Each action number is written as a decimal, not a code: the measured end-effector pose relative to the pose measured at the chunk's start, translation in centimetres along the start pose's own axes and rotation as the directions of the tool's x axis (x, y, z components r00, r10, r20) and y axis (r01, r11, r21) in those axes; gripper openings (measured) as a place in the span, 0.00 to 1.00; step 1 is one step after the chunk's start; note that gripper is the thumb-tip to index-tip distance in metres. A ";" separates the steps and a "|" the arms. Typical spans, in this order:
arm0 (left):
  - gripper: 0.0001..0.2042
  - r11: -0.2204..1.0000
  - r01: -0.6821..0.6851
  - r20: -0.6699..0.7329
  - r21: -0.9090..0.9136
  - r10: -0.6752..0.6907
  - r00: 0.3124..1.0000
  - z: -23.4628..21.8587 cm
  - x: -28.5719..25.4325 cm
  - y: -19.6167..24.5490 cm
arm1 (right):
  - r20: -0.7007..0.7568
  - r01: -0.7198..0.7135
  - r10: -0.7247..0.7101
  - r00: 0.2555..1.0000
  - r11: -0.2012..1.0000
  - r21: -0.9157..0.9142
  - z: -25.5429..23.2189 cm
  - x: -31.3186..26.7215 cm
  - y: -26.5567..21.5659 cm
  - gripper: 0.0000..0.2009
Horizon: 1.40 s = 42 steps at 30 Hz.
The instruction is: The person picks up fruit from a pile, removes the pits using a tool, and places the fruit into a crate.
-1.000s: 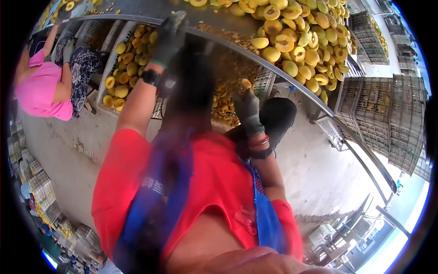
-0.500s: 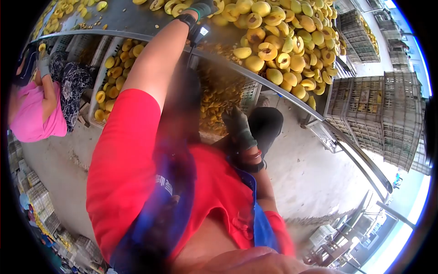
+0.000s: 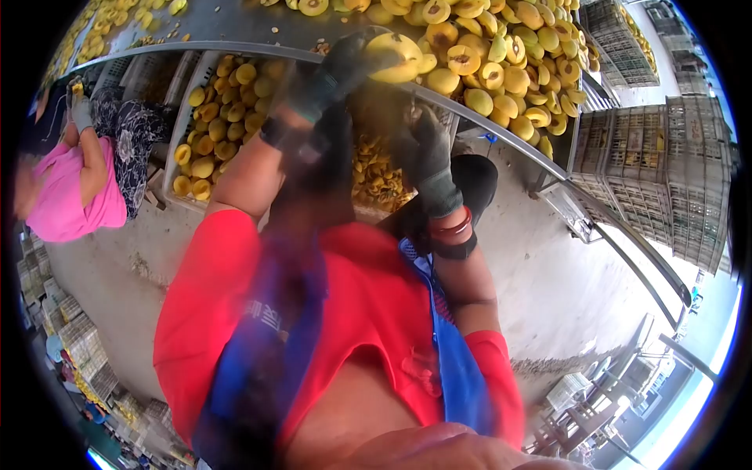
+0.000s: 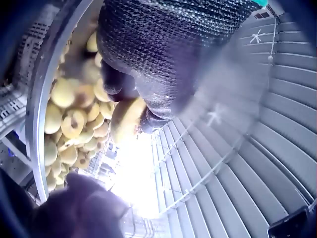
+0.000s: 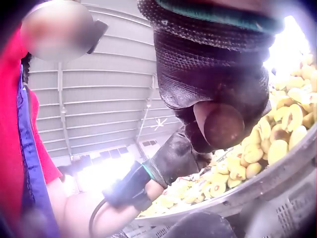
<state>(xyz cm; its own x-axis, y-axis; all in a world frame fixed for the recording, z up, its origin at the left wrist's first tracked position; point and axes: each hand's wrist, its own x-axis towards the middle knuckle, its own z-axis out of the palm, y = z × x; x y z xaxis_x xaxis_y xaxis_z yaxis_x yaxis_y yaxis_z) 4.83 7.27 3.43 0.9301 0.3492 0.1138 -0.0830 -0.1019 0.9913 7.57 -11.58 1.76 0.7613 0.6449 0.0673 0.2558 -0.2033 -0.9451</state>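
My gloved left hand (image 3: 333, 74) is raised at the metal table's near edge, gripping a yellow peach (image 3: 394, 57). In the left wrist view the peach (image 4: 127, 119) shows between the gloved thumb and fingers. The gloved right hand (image 3: 431, 157) is a short way to the right and lower, its fingers curled. From its fist in the right wrist view pokes a round brown end like a tool handle (image 5: 224, 127); whatever lies at its far end is blurred. Beyond both hands, halved peaches (image 3: 501, 59) are heaped on the table, many with brown hollows showing.
The metal table's rim (image 3: 235, 47) curves across in front. Beneath it stand a crate of peaches (image 3: 223, 117) and a container of peach scraps (image 3: 376, 176). Stacked crates (image 3: 650, 180) rise at the right. At the left sits another person in a pink shirt (image 3: 82, 188).
My left hand reached out over the table to the peach heap, then came back toward the right hand with a peach. The peach piece at the right hand's tip a second ago is gone.
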 end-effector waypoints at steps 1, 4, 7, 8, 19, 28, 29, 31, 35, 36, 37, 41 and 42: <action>0.22 0.999 0.002 -0.031 0.039 -0.001 1.000 0.8 -1.5 1.4 | -0.028 0.070 -0.072 0.997 0.996 -0.053 0.1 -0.1 -0.2 0.10; 0.19 0.995 -0.076 -0.056 0.066 0.080 0.995 2.1 -3.5 0.4 | -0.086 0.134 -0.151 0.985 0.975 -0.175 0.2 -0.5 -0.9 0.10; 0.18 0.983 -0.164 -0.112 0.083 0.172 0.979 3.5 -5.2 0.5 | -0.062 -0.060 0.064 0.996 0.996 0.073 1.1 -1.4 1.1 0.09; 0.18 0.963 -0.191 -0.130 0.190 0.218 0.967 3.6 -5.7 0.3 | -0.067 -0.054 0.060 0.996 0.995 0.084 1.3 -1.8 1.5 0.09; 0.12 0.799 -0.270 -0.189 0.537 0.426 0.885 6.2 -7.2 -1.7 | -0.064 0.017 -0.012 0.998 0.996 0.087 2.6 -2.8 3.3 0.11; 0.14 0.755 -0.364 -0.166 0.546 0.524 0.836 4.9 -7.1 -4.9 | 0.433 -0.474 0.249 0.866 0.682 0.557 0.2 -3.7 -1.7 0.04; 0.12 0.774 -0.340 -0.146 0.534 0.481 0.865 4.7 -7.3 -4.7 | 0.391 -0.450 0.269 0.880 0.734 0.509 0.5 -3.7 -1.4 0.04; 0.12 0.855 -0.287 -0.160 0.432 0.386 0.908 4.3 -7.4 -4.4 | 0.317 -0.395 0.280 0.906 0.827 0.400 1.5 -3.4 0.2 0.04; 0.17 0.924 -0.322 -0.204 0.208 0.363 0.909 4.8 -6.9 -5.2 | 0.367 -0.454 0.285 0.886 0.696 0.556 2.4 -3.0 3.5 0.05; 0.17 0.922 -0.356 -0.201 0.151 0.381 0.903 5.0 -7.2 -3.9 | 0.331 -0.400 0.252 0.909 0.750 0.527 2.7 -3.1 3.0 0.04; 0.17 0.918 -0.386 -0.197 0.091 0.396 0.897 5.2 -7.5 -3.3 | 0.295 -0.343 0.218 0.930 0.799 0.493 2.9 -3.2 2.3 0.04; 0.15 0.916 -0.371 -0.166 0.154 0.394 0.904 4.9 -7.4 -3.7 | 0.226 -0.132 0.099 0.969 0.982 0.134 2.4 -2.2 5.7 0.05; 0.15 0.925 -0.355 -0.163 0.137 0.375 0.913 4.9 -7.5 -3.9 | 0.225 -0.129 0.100 0.969 0.984 0.120 2.6 -2.2 5.8 0.05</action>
<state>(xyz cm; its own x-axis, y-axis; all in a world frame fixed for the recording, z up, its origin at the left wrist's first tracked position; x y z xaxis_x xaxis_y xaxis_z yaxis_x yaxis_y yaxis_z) -0.11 0.48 -1.66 0.7593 0.4325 0.4862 -0.3584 -0.3457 0.8672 5.81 -12.24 -4.71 0.6295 0.7704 -0.1007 0.0818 -0.1947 -0.9774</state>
